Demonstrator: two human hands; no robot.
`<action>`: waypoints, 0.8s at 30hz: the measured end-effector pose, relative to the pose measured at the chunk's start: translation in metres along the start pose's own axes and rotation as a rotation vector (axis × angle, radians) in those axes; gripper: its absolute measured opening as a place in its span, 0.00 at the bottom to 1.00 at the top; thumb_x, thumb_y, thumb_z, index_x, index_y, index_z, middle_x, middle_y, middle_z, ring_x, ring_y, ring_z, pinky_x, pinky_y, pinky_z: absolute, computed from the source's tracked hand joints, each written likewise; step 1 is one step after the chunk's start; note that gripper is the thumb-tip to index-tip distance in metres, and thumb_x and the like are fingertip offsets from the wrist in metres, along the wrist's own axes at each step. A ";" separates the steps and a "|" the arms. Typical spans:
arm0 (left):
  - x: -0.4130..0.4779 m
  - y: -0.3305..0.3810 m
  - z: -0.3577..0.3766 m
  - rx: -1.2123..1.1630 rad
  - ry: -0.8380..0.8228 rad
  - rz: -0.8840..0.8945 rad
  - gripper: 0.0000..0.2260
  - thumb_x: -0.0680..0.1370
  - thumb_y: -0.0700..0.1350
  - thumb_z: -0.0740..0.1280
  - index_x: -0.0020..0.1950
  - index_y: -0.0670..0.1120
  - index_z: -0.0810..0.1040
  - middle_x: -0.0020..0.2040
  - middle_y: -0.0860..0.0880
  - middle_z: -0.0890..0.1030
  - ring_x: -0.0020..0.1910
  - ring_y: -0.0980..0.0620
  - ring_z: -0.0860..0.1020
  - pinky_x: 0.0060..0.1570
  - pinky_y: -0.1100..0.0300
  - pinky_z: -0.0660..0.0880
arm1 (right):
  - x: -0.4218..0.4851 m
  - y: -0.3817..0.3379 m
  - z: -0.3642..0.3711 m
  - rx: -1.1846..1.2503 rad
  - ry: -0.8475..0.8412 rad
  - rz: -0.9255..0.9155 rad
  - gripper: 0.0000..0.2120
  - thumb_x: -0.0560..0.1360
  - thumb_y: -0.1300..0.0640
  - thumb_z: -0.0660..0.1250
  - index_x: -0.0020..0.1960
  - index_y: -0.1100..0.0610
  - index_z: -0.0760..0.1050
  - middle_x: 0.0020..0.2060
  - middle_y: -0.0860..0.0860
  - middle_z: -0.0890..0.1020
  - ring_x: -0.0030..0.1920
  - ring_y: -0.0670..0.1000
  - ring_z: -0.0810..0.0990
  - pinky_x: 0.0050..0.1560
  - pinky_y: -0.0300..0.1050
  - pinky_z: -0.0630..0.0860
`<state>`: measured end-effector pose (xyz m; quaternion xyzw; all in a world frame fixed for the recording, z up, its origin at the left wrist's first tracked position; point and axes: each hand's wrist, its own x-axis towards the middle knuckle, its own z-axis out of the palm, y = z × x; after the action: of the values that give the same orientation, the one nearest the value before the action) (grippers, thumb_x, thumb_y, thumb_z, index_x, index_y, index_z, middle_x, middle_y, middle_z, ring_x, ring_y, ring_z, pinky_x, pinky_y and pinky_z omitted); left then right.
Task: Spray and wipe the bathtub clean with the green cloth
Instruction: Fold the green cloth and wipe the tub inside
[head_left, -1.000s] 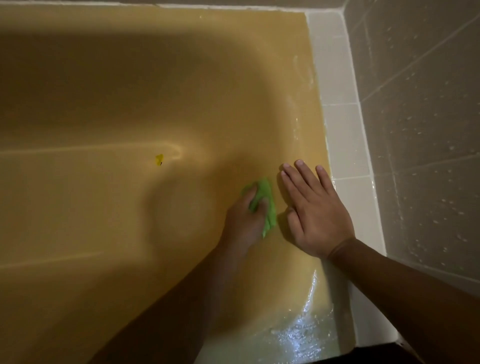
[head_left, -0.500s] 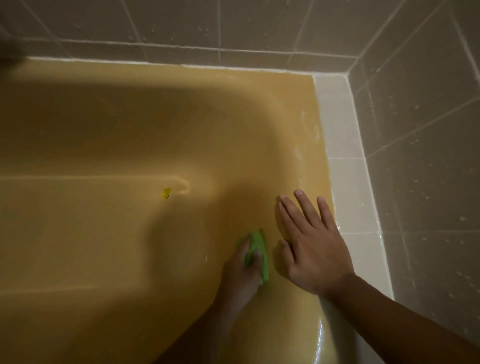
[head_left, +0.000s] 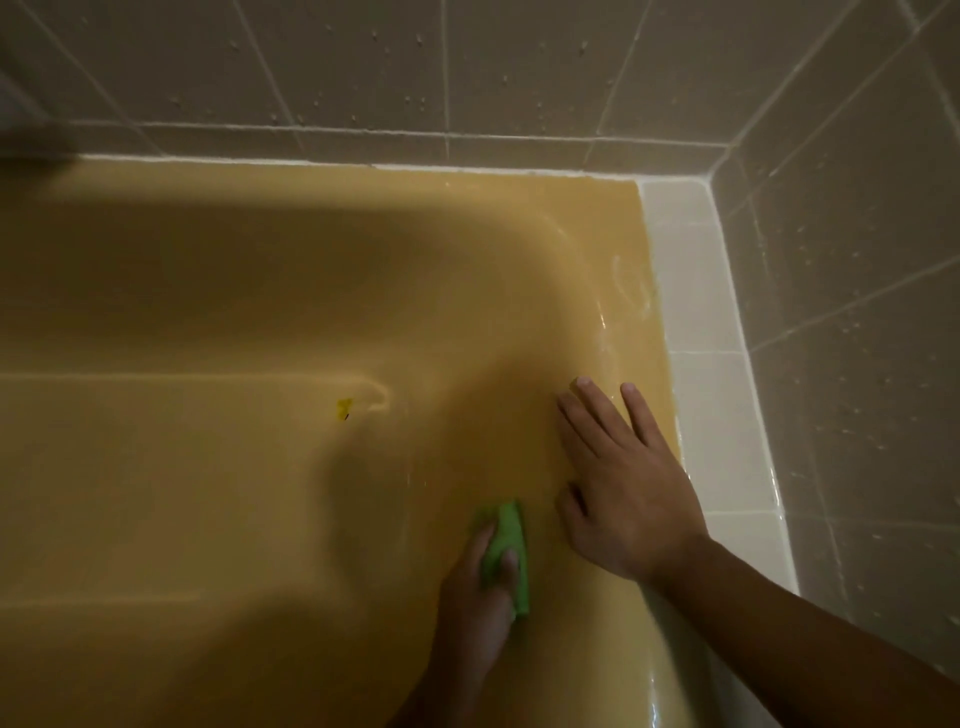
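Mustard-yellow bathtub (head_left: 260, 312) fills the view below grey wall tiles (head_left: 519, 67), more of which show than half a second ago. The right hand (head_left: 623, 493) stays flat, fingers straight, on the tub's end slope. Just beside it, the left hand (head_left: 478, 592) grips the green cloth (head_left: 511, 551) against the tub.

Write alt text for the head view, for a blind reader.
A person's left hand holds a green cloth against the yellow bathtub, while the right hand rests flat beside it near the white tiled ledge. Droplets speckle the grey wall tiles.
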<state>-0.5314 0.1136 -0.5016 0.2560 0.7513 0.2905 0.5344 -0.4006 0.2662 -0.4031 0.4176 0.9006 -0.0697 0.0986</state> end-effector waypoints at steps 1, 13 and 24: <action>-0.003 -0.009 -0.002 0.031 -0.019 -0.038 0.24 0.82 0.59 0.67 0.77 0.55 0.72 0.70 0.52 0.79 0.61 0.60 0.78 0.56 0.69 0.72 | 0.000 0.000 0.000 0.002 -0.006 -0.002 0.36 0.73 0.47 0.62 0.78 0.63 0.68 0.79 0.55 0.67 0.84 0.55 0.51 0.82 0.63 0.48; 0.133 0.125 0.001 -0.057 0.089 0.201 0.22 0.84 0.51 0.66 0.79 0.53 0.71 0.74 0.51 0.76 0.70 0.52 0.75 0.70 0.58 0.71 | 0.007 0.001 0.000 -0.012 0.012 -0.035 0.36 0.75 0.47 0.62 0.79 0.62 0.67 0.78 0.56 0.69 0.83 0.55 0.53 0.81 0.64 0.49; 0.077 0.037 -0.014 0.090 -0.009 -0.050 0.15 0.85 0.48 0.65 0.72 0.53 0.77 0.57 0.52 0.82 0.46 0.57 0.81 0.40 0.64 0.74 | 0.007 0.001 -0.002 0.032 -0.010 -0.038 0.32 0.76 0.48 0.61 0.76 0.63 0.71 0.76 0.55 0.73 0.83 0.54 0.56 0.81 0.63 0.50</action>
<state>-0.5647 0.1901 -0.5220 0.2625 0.7673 0.2418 0.5328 -0.4045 0.2725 -0.4029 0.4014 0.9067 -0.0880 0.0953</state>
